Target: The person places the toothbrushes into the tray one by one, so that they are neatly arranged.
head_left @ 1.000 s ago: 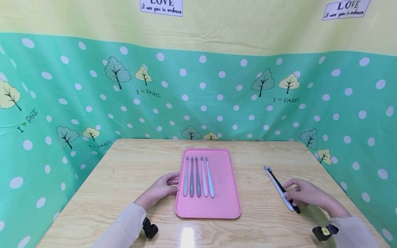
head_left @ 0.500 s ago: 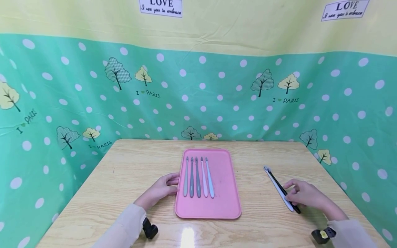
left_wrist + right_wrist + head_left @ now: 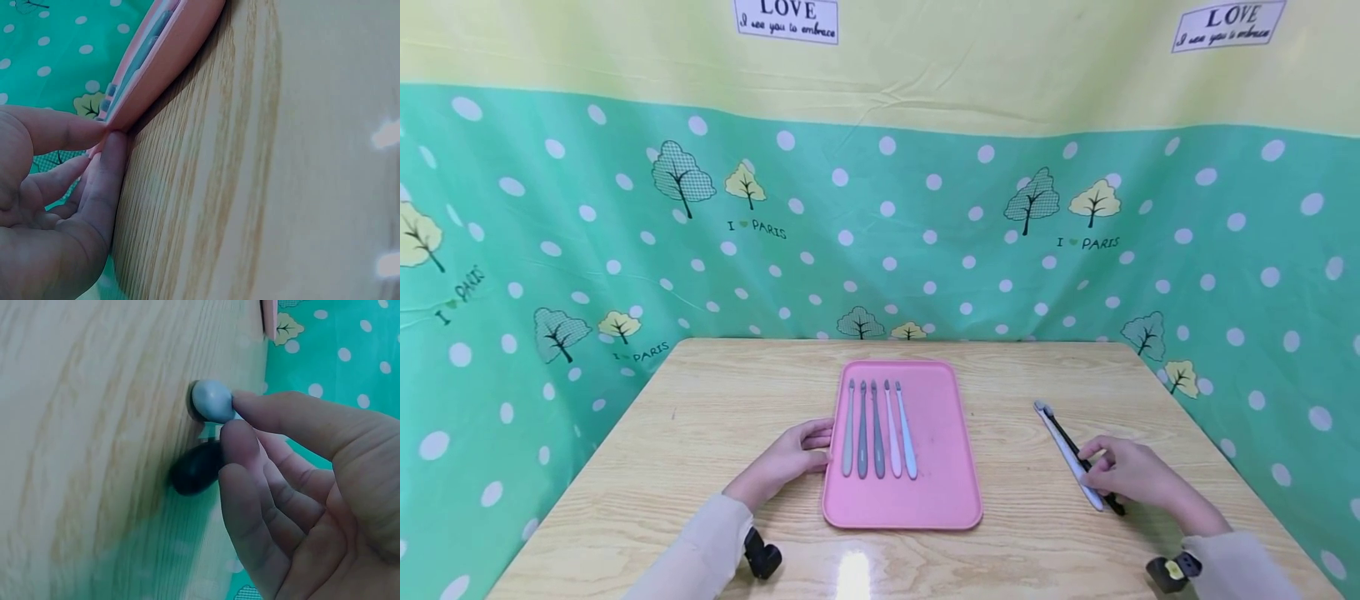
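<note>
On the pink tray (image 3: 925,500), several toothbrushes (image 3: 879,429) in grey, pink and light blue lie side by side with their heads toward the far side. At the tray's left edge, my left hand (image 3: 790,458) holds the rim between thumb and fingers, as the left wrist view also shows. Right of the tray, a pale toothbrush (image 3: 1065,451) and a black toothbrush (image 3: 1064,430) lie slanted, close together. My right hand (image 3: 1131,473) pinches the pale toothbrush near its handle end (image 3: 212,400). The black handle end (image 3: 195,469) is beside the fingertips, partly covered.
The wooden table (image 3: 737,383) runs to a green dotted curtain (image 3: 880,242) at the back and sides. Bare wood separates the tray from the pair of toothbrushes. Black wrist cameras (image 3: 762,555) sit on both wrists.
My right hand has shifted slightly left, its fingers moving across from the black toothbrush onto the pale one. The left hand and tray stay in place.
</note>
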Demonstrator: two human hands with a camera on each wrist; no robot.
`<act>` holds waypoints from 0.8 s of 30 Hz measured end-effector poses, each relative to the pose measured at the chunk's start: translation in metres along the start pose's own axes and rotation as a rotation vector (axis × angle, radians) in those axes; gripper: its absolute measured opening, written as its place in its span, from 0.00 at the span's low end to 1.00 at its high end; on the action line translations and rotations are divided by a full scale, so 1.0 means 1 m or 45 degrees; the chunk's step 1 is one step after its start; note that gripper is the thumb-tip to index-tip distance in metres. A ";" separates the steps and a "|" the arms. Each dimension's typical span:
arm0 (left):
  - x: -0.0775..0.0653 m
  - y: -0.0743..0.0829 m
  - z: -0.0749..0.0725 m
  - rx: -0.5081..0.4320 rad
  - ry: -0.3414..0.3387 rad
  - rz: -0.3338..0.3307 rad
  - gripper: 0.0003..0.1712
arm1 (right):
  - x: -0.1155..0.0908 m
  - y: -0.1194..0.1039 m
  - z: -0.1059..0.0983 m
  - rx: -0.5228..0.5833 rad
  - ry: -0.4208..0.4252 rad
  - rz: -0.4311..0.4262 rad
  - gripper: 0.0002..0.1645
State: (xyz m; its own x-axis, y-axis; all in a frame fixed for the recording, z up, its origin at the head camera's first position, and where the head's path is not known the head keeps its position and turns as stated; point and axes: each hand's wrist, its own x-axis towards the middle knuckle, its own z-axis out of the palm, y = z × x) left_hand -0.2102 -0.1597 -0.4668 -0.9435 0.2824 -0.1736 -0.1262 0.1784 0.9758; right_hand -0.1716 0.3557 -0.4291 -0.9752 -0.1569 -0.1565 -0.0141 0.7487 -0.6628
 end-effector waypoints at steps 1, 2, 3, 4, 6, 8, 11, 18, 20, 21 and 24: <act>0.000 0.000 0.000 -0.003 -0.003 0.001 0.37 | 0.000 -0.001 0.000 -0.002 0.002 0.009 0.20; 0.000 -0.001 0.000 -0.007 -0.007 0.003 0.37 | 0.000 -0.002 0.001 -0.011 0.002 0.010 0.19; 0.000 -0.001 -0.001 -0.010 -0.009 0.005 0.37 | 0.000 -0.002 0.001 -0.020 0.004 0.014 0.19; 0.000 -0.001 -0.001 -0.013 -0.011 0.006 0.37 | 0.000 -0.003 0.002 -0.027 0.009 0.027 0.19; 0.000 -0.001 -0.001 -0.018 -0.013 0.006 0.37 | 0.001 -0.005 0.002 -0.047 0.013 0.032 0.18; 0.000 -0.001 -0.001 -0.019 -0.016 0.009 0.37 | 0.001 -0.005 0.003 -0.062 0.012 0.024 0.18; 0.000 -0.001 -0.001 -0.014 -0.017 0.014 0.37 | 0.003 -0.005 0.005 -0.039 0.005 0.047 0.17; -0.003 0.000 -0.001 -0.021 -0.026 0.029 0.36 | 0.004 -0.007 0.006 0.006 -0.050 0.023 0.18; -0.003 0.000 -0.001 -0.028 -0.027 0.033 0.36 | 0.005 -0.007 0.007 0.022 -0.068 0.005 0.19; -0.003 0.000 -0.001 -0.030 -0.026 0.035 0.36 | 0.005 -0.007 0.008 0.028 -0.078 -0.007 0.19; -0.003 0.000 -0.001 -0.028 -0.026 0.036 0.36 | 0.006 -0.009 0.009 0.047 -0.095 -0.006 0.19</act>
State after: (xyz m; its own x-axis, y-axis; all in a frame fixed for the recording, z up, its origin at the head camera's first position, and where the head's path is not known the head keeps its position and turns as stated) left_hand -0.2074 -0.1614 -0.4659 -0.9405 0.3060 -0.1481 -0.1063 0.1491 0.9831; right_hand -0.1753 0.3423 -0.4311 -0.9560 -0.2089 -0.2062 -0.0092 0.7235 -0.6902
